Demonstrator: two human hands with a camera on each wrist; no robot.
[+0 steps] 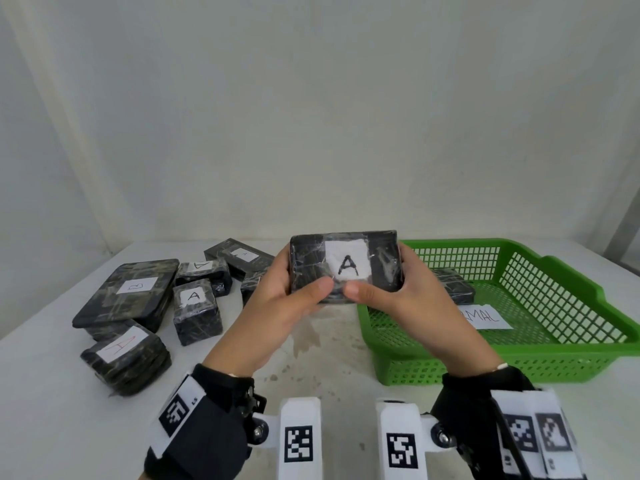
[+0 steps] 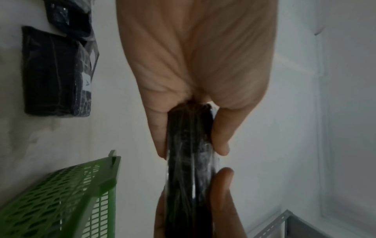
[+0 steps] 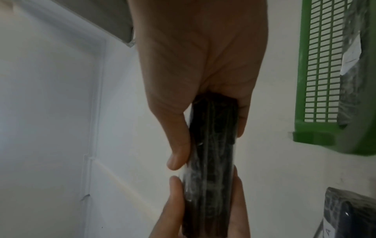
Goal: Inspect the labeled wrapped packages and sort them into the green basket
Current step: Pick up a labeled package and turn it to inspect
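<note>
Both hands hold up one black wrapped package (image 1: 346, 266) above the table, its white label marked "A" facing me. My left hand (image 1: 277, 299) grips its left end, thumb on the front. My right hand (image 1: 398, 292) grips the right end the same way. In the left wrist view the package (image 2: 189, 161) shows edge-on between the fingers; the right wrist view shows that same package (image 3: 213, 145) edge-on too. The green basket (image 1: 561, 355) stands to the right, with one dark package (image 1: 453, 285) inside.
Several black wrapped packages lie at the left: a large flat one labelled "B" (image 1: 131, 289), a small block marked "A" (image 1: 195, 311), one with a red "A" (image 1: 126, 355). A paper sign (image 1: 485, 317) lies in the basket. A white wall rises behind the table.
</note>
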